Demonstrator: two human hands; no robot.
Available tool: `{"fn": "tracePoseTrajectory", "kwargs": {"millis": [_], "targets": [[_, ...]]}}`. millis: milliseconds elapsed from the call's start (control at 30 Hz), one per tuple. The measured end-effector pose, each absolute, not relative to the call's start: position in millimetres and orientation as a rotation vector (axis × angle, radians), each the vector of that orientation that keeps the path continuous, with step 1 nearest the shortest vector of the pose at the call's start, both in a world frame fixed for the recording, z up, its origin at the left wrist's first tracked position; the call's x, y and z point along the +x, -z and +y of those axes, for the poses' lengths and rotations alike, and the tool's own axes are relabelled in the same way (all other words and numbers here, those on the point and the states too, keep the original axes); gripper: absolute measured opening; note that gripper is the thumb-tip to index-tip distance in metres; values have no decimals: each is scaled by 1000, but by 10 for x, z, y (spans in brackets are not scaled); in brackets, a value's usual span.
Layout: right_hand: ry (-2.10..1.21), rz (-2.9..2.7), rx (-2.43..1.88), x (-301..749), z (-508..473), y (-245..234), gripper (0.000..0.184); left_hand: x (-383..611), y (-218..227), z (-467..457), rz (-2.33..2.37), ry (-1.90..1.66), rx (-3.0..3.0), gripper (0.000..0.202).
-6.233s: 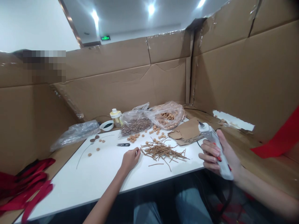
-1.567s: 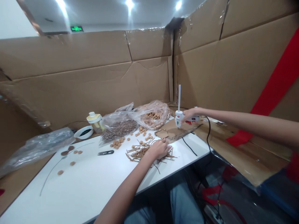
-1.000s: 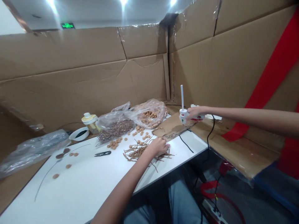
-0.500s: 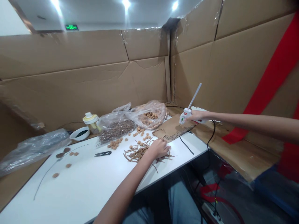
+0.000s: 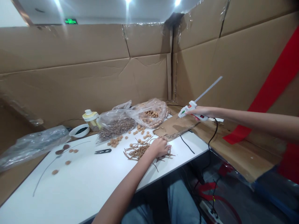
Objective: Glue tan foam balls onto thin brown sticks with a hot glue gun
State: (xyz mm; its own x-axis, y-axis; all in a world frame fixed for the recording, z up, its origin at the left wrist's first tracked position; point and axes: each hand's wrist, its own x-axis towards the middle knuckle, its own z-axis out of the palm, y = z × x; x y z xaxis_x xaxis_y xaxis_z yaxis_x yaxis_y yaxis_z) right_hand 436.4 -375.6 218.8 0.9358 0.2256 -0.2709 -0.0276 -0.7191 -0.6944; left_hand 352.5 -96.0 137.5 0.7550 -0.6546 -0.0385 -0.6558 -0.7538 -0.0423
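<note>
My right hand (image 5: 201,111) is wrapped round a white hot glue gun (image 5: 187,109). A long pale glue stick (image 5: 209,89) juts up from its back, and its nozzle tilts down over a brown cardboard piece (image 5: 179,125). My left hand (image 5: 161,147) rests at the near edge of that cardboard, over a loose pile of thin brown twigs (image 5: 137,151). Its fingers are curled and closed; what lies under them is hidden. Small round wooden beads (image 5: 114,141) are scattered behind the twigs.
Black thread snips (image 5: 102,151) lie left of the twigs. Farther back are a bag of twigs (image 5: 116,126), a bag of beads (image 5: 149,113), a yellow-lidded jar (image 5: 90,118) and a white bowl (image 5: 79,131). The gun's black cord (image 5: 216,130) hangs over the table edge. Cardboard walls (image 5: 81,84) surround the table.
My right hand has tipped the glue gun over, so the glue stick leans farther right and the nozzle has shifted back and slightly left. My left hand stays nearly in place.
</note>
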Motion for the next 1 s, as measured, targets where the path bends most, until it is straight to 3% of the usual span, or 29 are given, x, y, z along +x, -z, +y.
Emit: {"fn": "tracePoseTrajectory", "kwargs": {"millis": [400,733,1000], "targets": [[-396,-348,-1722,3777,-3641,-2615,48,3494,-1371,-962,1058,3,-2906,37],[-381,-522,-1549,3401,-3349,-2635,47,3500,-1309,-955,1035,4,-2917,38],[-317,-583,-1643,3323,-3336,-2727,50,3496,-1324,-942,1040,-3,-2905,39]]}}
